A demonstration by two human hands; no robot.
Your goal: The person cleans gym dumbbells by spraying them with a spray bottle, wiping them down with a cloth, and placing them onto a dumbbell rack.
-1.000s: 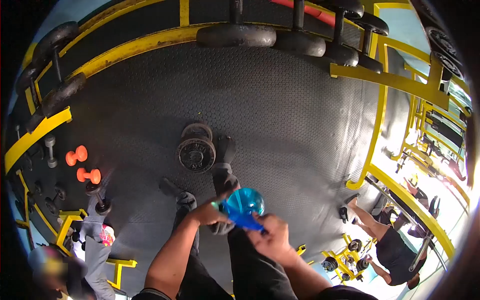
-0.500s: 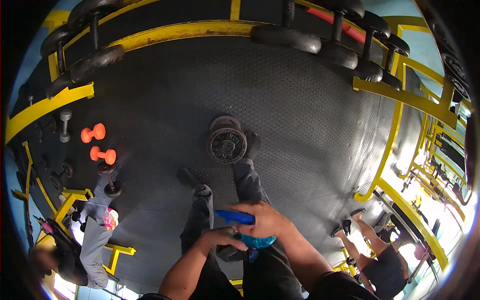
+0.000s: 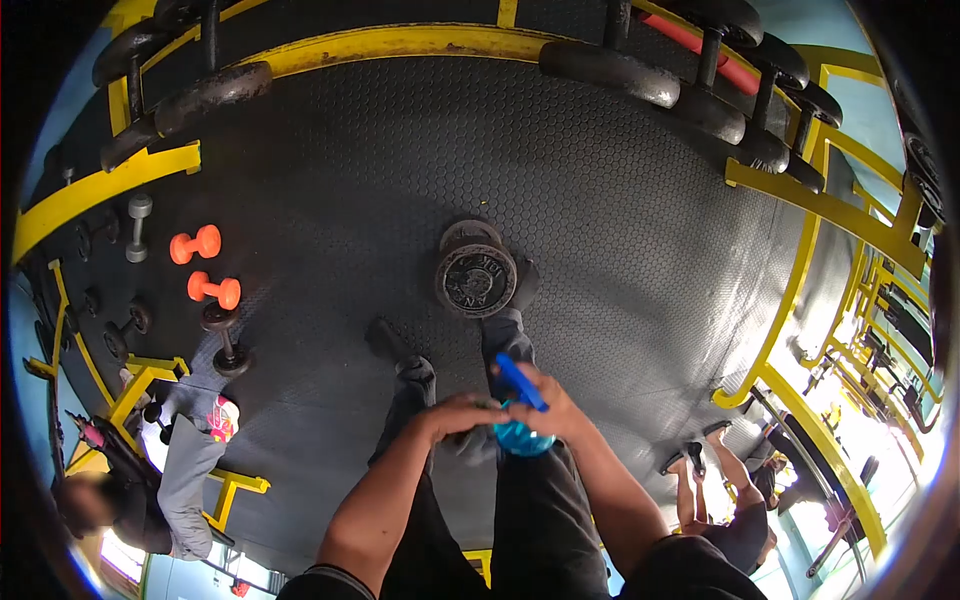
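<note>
A spray bottle [image 3: 522, 438] with a translucent teal body and a blue trigger head is in front of my legs. My right hand [image 3: 552, 408] is wrapped around its neck, the blue head sticking up above the fingers. Close beside it, my left hand [image 3: 458, 416] has its fingers bent toward the bottle's top. Under those fingers is a dark grey, blurred patch that I cannot make out. Beyond my hands, a black dumbbell [image 3: 477, 282] with round plates stands on end by my right shoe [image 3: 526, 285].
Two orange dumbbells [image 3: 214, 291] and a grey one [image 3: 138, 228] lie left on the black rubber floor [image 3: 620, 250]. Yellow racks [image 3: 400, 42] with black dumbbells curve around the far side. One person [image 3: 190, 480] sits at left; another [image 3: 735, 530] is at lower right.
Both hands have moved up and forward, away from my body, with the bottle. Its blue head has turned from nearly level to pointing upward. The view has shifted slightly.
</note>
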